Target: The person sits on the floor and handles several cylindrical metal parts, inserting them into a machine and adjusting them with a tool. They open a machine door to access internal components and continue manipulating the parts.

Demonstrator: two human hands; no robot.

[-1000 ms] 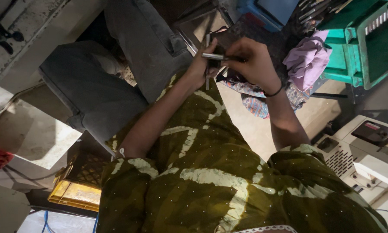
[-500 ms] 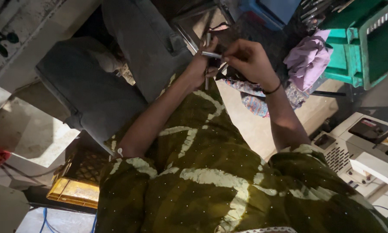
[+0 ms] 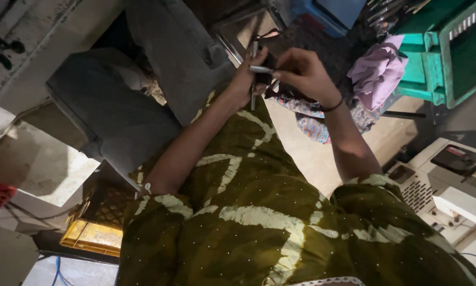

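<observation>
Fingers of the right hand [image 3: 301, 71] pinch one thin metal rod [image 3: 261, 69] held crosswise; the left hand [image 3: 247, 79] is clenched around a second rod [image 3: 254, 79] standing upright and a small dark part I cannot make out. Both sit above the lap, near the patterned cloth [image 3: 312, 124]. Pinched so lightly, the crosswise rod could slip and drop. Two rods, one green crate [image 3: 439, 69], one lilac rag [image 3: 378, 71].

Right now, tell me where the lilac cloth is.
In the head view, the lilac cloth lies upper right, draped against the green crate, just right of the right hand.
</observation>
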